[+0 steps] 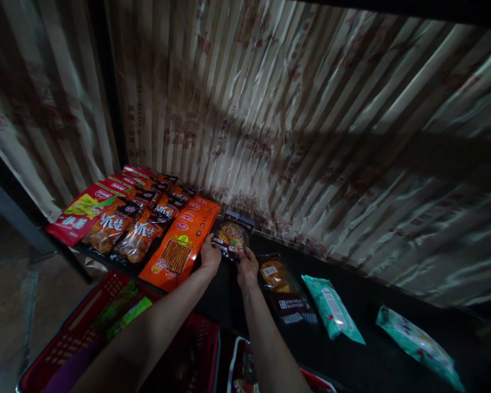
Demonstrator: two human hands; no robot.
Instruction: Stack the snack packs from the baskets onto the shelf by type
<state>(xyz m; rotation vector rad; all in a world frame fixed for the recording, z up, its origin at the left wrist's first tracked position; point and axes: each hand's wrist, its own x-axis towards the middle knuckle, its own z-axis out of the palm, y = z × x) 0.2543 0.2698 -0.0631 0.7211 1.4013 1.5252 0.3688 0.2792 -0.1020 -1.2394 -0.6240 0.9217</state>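
Both my hands hold a dark snack bag (231, 233) with a checkered top edge, near the back of a black shelf (225, 286). My left hand (210, 255) grips its lower left corner, and my right hand (247, 265) grips the lower right. Just left of it lies an overlapping row of orange snack packets (175, 254) with stick-shaped snacks pictured on the front. To the right, a second dark snack bag (284, 286) lies with its barcode label up, close to my right wrist.
Farther left are brown-and-black snack bags (141, 234) and red snack packets (84, 213). Two teal packets (333, 308) (419, 344) lie on the right. Red baskets (71, 311) with goods stand below the shelf's front edge. Pleated patterned sheeting (270, 109) hangs behind.
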